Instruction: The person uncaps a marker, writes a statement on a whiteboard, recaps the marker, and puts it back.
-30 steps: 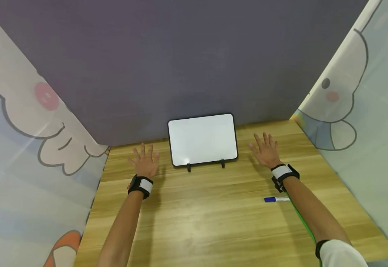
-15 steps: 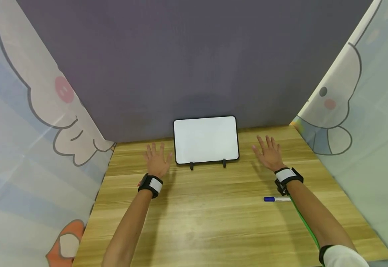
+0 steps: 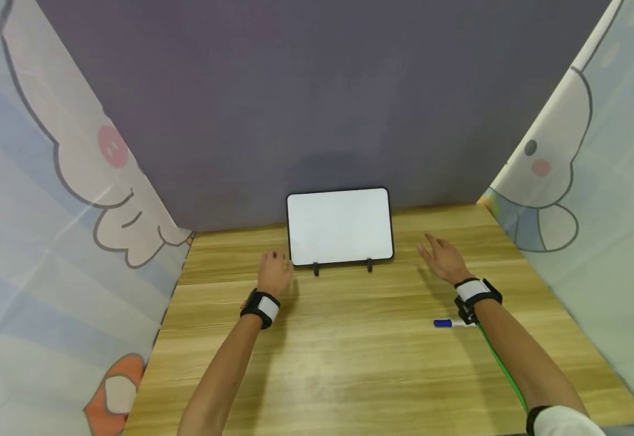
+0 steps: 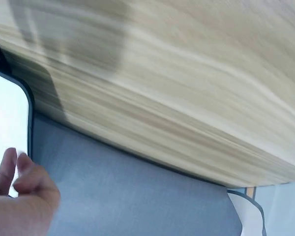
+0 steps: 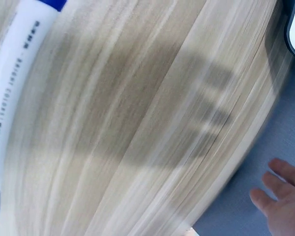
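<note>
A small whiteboard (image 3: 340,226) with a black rim leans upright on two black feet by the back wall. Just off its lower left corner is my left hand (image 3: 274,272), fingers loosely bent and holding nothing. The left wrist view has these fingers (image 4: 35,179) overlapping the board's edge. My right hand (image 3: 443,259) hovers to the right of the board, also holding nothing, with its fingers (image 5: 281,184) spread slightly. A marker (image 5: 18,83) with a white barrel and blue cap lies on the table near the right wrist, partly hidden by the wrist strap in the head view.
The wood-grain table (image 3: 344,363) ends at a dark grey back wall (image 3: 240,109). Cartoon-printed cloth panels stand at the left (image 3: 33,272) and right. A green cable (image 3: 504,368) runs along the right forearm from the wrist camera.
The left hand has moved right towards the whiteboard, and its fingers have bent from straight. The right hand's spread fingers have drawn in a little. The head view has shifted slightly.
</note>
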`<state>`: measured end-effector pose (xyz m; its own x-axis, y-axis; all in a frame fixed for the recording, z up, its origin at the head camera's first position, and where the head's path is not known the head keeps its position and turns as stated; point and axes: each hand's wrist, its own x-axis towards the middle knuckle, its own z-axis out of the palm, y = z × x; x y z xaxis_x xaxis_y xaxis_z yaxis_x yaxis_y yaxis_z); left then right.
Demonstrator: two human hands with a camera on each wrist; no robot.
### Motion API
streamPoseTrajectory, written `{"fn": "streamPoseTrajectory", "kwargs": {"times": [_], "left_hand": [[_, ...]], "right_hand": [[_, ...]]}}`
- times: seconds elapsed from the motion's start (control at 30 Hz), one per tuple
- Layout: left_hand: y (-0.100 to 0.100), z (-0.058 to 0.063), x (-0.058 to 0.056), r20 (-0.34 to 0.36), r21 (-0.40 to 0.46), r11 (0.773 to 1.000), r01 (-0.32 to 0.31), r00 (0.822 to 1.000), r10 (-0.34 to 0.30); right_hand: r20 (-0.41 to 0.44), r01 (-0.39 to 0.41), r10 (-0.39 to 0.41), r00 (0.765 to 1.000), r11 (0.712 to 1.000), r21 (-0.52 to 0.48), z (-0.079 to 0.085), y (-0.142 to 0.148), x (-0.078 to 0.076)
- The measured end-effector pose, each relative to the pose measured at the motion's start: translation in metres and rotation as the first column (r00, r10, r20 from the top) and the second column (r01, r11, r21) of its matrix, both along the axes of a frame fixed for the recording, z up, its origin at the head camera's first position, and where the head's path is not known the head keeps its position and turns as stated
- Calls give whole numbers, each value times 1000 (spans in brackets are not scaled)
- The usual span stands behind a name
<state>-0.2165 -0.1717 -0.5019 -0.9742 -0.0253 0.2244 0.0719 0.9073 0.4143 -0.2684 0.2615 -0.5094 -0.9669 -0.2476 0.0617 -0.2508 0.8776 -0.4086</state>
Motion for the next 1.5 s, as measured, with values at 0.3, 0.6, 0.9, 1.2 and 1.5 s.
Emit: {"fn": "streamPoseTrajectory", "kwargs": {"times": [0.3, 0.6, 0.9, 1.2, 1.5], "left_hand": [[20, -8, -4, 27, -10, 995, 98, 995, -97], [33, -17, -4, 118, 40, 999, 23, 993, -28], [40, -22, -1, 152, 23, 999, -24, 988, 20], [41, -18, 4, 156, -7, 998, -59, 986, 59], [39, -17, 9, 148, -41, 996, -76, 986, 81]], "right_hand": [[68, -28, 25, 997, 999, 35, -9, 13, 18], [59, -47, 45, 997, 998, 44, -14, 18, 39], [-3, -154, 154, 988, 988, 29, -17, 18, 59], [-34, -211, 212, 977, 977, 39, -19, 19, 86], [-60, -269, 271, 961, 962, 49, -26, 31, 116]]}}
